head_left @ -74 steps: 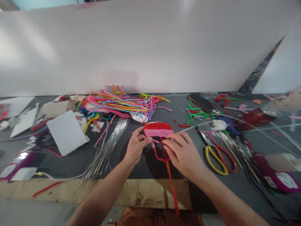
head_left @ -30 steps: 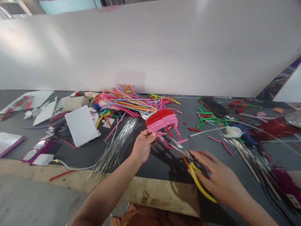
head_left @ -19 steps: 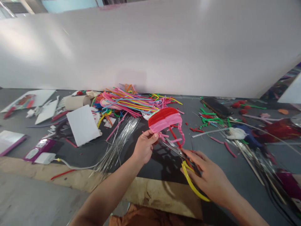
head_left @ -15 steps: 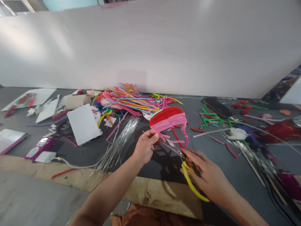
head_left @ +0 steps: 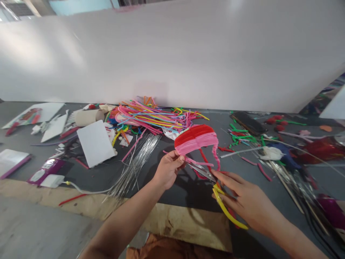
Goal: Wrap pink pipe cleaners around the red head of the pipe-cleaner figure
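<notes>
Between thumb and fingers, my left hand (head_left: 170, 169) pinches the lower left corner of a red and pink pipe-cleaner piece (head_left: 198, 139), held above the dark table. A twisted pink strand (head_left: 216, 156) hangs from its right end, and a straight pink pipe cleaner (head_left: 201, 163) sticks out near my left fingertips. My right hand (head_left: 238, 194) grips yellow-handled scissors (head_left: 229, 212). Their metal blades (head_left: 201, 171) point left, just under the straight pink pipe cleaner, close to my left fingers. Whether the blades touch it, I cannot tell.
Behind my hands lies a heap of coloured pipe cleaners (head_left: 151, 115), with a bundle of silvery wires (head_left: 134, 162) nearer. A white card (head_left: 95, 144) and a purple device (head_left: 47, 171) are left. Green and red scraps (head_left: 239, 133) and a black case (head_left: 248, 122) lie right.
The red and pink piece, my left hand and the scissors have shifted slightly right and down. The straight pink pipe cleaner now extends farther over the blades.
</notes>
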### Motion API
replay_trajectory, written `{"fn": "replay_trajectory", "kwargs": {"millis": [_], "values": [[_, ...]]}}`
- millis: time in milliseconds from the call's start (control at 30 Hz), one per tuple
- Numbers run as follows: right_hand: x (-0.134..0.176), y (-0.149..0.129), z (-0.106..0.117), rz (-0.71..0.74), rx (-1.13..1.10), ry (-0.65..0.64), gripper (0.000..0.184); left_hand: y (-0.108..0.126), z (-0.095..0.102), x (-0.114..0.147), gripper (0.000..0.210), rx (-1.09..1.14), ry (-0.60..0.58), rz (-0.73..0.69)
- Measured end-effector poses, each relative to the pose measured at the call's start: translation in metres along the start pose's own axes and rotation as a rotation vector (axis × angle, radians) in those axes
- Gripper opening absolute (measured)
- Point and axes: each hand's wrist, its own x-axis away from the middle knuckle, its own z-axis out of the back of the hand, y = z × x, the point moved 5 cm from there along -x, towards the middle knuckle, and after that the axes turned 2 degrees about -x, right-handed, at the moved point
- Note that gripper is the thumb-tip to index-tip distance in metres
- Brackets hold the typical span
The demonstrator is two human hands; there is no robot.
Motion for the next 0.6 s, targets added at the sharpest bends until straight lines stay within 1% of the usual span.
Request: {"fn": "replay_trajectory", "kwargs": {"millis": [133, 267, 433, 600], "values": [[0.002, 0.002, 0.007, 0.03, 0.027, 0.021, 0.045, 0.003, -0.001, 0.0, 0.024, -0.023, -0.025, -0.024], [0.001, 0.004, 0.011, 0.043, 0.042, 0.031, 0.047, 0.001, -0.002, 0.001, 0.022, -0.02, -0.09, 0.012], [-0.002, -0.002, 0.006, 0.085, 0.075, 0.047, 0.046, -0.003, -0.005, 0.001, 0.019, 0.036, -0.146, 0.094], [-0.002, -0.006, 0.001, 0.112, 0.088, 0.089, 0.045, -0.004, -0.009, 0.003, 0.02, 0.1, -0.14, 0.146]]}}
